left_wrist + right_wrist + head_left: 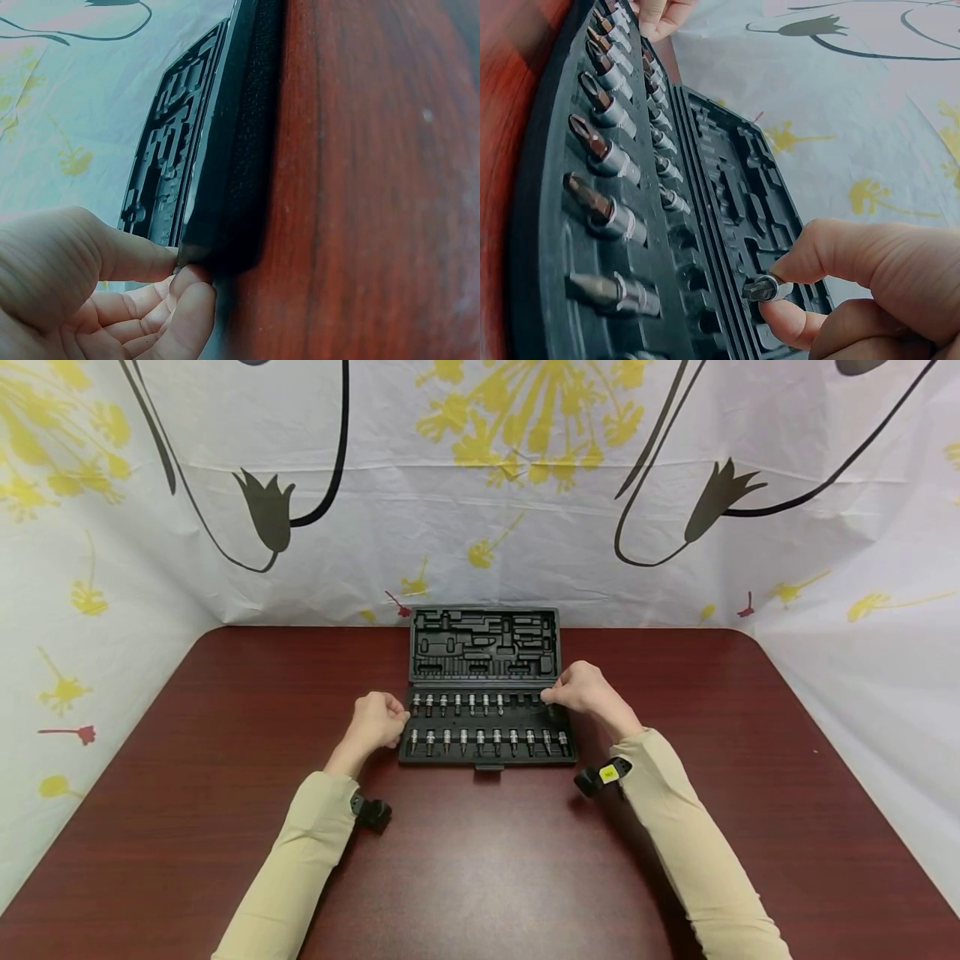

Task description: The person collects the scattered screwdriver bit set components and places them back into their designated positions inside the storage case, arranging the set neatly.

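An open black plastic bit socket case [487, 723] lies on the table. My left hand [375, 720] pinches the left edge of its base between thumb and fingertips. Over the right end of the back row, my right hand [588, 690] holds a silver bit socket [765, 288] between thumb and index finger, its bit tip pointing away from the palm. Several bit sockets [497, 742] fill the front row. More sockets [458, 703] sit in the left part of the back row, and bare recesses [697, 279] show to their right.
The case's raised lid [484, 645], with moulded hollows, leans back near a white patterned cloth [480, 510] behind the table. A latch [489, 767] juts from the case's front. The reddish-brown table [480, 868] extends on both sides. Each sleeve carries a black wrist camera [372, 813].
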Available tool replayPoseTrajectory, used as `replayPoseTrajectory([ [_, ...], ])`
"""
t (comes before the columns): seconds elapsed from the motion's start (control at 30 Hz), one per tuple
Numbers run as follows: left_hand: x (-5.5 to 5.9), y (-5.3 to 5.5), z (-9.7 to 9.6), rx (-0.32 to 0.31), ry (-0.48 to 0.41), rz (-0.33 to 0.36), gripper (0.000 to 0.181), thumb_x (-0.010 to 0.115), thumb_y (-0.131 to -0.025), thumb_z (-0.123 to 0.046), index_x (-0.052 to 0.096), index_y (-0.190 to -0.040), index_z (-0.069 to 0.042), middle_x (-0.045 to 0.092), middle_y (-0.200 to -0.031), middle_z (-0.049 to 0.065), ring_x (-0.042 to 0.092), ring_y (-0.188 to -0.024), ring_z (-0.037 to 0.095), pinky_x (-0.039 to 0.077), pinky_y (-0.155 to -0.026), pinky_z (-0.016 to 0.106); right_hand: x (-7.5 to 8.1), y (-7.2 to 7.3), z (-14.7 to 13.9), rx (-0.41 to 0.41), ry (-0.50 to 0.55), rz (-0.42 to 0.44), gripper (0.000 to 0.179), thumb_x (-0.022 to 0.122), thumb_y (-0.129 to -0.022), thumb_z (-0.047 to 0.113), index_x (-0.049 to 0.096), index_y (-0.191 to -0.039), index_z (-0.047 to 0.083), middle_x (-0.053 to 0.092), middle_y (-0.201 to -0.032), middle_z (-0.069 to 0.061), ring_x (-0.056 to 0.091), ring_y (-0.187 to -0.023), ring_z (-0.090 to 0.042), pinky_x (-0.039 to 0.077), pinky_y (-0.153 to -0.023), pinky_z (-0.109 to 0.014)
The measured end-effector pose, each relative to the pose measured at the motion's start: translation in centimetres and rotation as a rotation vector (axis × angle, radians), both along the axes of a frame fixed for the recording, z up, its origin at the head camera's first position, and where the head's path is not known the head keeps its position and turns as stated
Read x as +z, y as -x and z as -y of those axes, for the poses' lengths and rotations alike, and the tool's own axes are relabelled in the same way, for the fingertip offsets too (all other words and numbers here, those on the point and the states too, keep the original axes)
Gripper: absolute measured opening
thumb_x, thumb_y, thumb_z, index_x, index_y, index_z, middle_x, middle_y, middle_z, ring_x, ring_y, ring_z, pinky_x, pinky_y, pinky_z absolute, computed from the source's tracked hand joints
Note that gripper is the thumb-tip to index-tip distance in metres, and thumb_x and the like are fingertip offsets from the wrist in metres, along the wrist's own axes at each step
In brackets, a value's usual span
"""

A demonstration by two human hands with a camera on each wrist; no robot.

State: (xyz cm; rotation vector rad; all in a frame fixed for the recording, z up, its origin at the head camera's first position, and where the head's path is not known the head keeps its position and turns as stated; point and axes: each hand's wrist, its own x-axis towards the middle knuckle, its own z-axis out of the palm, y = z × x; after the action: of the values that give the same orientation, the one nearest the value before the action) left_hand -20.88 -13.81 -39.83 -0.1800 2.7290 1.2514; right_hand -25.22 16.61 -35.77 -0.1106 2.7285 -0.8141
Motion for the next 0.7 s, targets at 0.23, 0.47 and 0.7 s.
replayPoseTrajectory([
  [0.23,-0.1,0.1,0.1,-0.013,0.012,-0.004,0.011,0.06,-0.088,-0.005,0.06,-0.083,0.004,0.065,-0.069,0.012,0.056,-0.045,0.01,0.053,-0.046,0.027,-0.2,0.5,1.2,0.001,0.002,0.001,0.043,0.064,-0.081,0.021,0.042,-0.045,0.016,0.03,-0.044,0.008,0.025,-0.043,-0.007,0.029,-0.048,-0.023],
  [0.47,-0.1,0.2,0.1,-0.01,0.013,0.008,0.011,0.06,-0.089,-0.006,0.06,-0.085,0.004,0.065,-0.071,0.013,0.057,-0.047,0.011,0.053,-0.047,0.027,-0.9,1.1,2.3,-0.015,0.016,0.014,0.049,0.065,-0.082,0.021,0.034,-0.044,0.017,0.024,-0.044,0.008,0.019,-0.042,-0.007,0.028,-0.047,-0.023],
  [0.7,0.0,0.0,0.1,-0.003,0.006,-0.011,0.011,0.06,-0.088,-0.005,0.06,-0.081,0.004,0.064,-0.066,0.01,0.054,-0.043,0.009,0.052,-0.044,0.026,-1.6,1.6,3.1,-0.046,0.061,0.049,0.049,0.065,-0.083,0.021,0.033,-0.046,0.016,0.022,-0.045,0.007,0.017,-0.042,-0.008,0.025,-0.045,-0.024],
])
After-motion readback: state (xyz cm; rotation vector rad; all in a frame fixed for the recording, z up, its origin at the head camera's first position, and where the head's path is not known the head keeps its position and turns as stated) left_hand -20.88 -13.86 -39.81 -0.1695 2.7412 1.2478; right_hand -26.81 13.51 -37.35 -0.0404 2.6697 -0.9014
